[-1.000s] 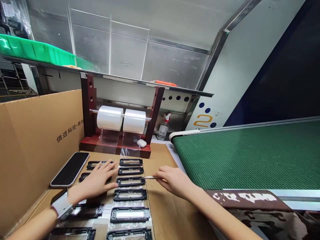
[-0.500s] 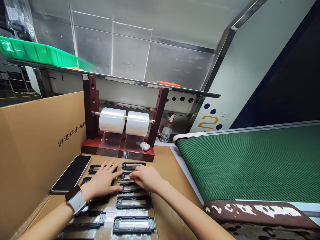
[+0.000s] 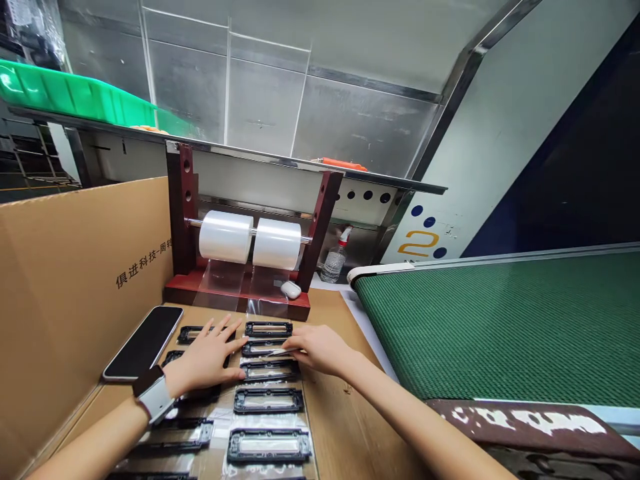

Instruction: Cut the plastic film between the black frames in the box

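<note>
Two columns of black rectangular frames [image 3: 268, 400] lie on strips of clear film on the cardboard surface. My left hand [image 3: 207, 359] rests flat with fingers spread on the left column's frames. My right hand [image 3: 320, 349] is closed in a pinch on a thin white tool [image 3: 278, 353], whose tip lies on the second frame [image 3: 265, 347] from the far end of the right column. A watch sits on my left wrist.
A dark red stand [image 3: 240, 293] holds two rolls of clear film [image 3: 250, 241]. A phone [image 3: 143, 343] lies beside the cardboard wall [image 3: 75, 280]. A green conveyor belt [image 3: 500, 320] runs on the right. An earbud case [image 3: 291, 289] and a spray bottle [image 3: 336, 259] stand behind.
My right hand moved left from the cardboard edge onto the right column of frames with the white tool, then drew back slightly right. My left hand stayed flat in place.
</note>
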The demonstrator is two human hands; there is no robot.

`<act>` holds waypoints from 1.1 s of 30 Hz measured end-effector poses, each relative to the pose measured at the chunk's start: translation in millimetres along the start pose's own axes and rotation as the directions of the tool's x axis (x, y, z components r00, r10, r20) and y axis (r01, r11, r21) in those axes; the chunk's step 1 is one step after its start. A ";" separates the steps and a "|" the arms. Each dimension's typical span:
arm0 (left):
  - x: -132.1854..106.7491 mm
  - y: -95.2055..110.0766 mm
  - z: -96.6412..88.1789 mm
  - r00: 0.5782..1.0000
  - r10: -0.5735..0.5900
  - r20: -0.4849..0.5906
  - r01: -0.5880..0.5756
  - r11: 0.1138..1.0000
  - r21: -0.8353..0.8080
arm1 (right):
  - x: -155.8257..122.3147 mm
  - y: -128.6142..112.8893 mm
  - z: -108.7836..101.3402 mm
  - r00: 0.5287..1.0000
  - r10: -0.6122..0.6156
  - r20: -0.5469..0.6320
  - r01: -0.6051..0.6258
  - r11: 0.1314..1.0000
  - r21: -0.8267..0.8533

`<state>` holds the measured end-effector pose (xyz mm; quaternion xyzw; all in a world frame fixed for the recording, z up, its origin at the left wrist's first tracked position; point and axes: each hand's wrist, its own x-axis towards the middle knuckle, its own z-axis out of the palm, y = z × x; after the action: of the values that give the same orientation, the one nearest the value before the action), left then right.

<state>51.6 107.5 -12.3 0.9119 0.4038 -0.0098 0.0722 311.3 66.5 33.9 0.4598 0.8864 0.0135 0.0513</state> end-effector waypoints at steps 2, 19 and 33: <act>0.6 -0.7 0.6 1.000 0.000 0.003 0.000 1.000 0.001 | -5.3 3.9 -1.5 1.000 0.009 0.002 -0.009 1.000 -0.013; 6.4 0.4 -5.2 1.000 0.023 -0.012 -0.023 0.999 0.030 | -44.0 34.4 -21.6 0.995 0.100 0.020 -0.097 0.988 -0.116; 38.7 -11.2 -3.3 0.996 -0.034 -0.085 0.040 0.997 0.067 | 39.9 1.4 -1.4 0.993 0.061 -0.097 -0.065 0.997 -0.039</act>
<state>69.3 143.8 -13.4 0.9058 0.4229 0.0133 0.0234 289.5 99.9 32.3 0.4852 0.8725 0.0557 0.0181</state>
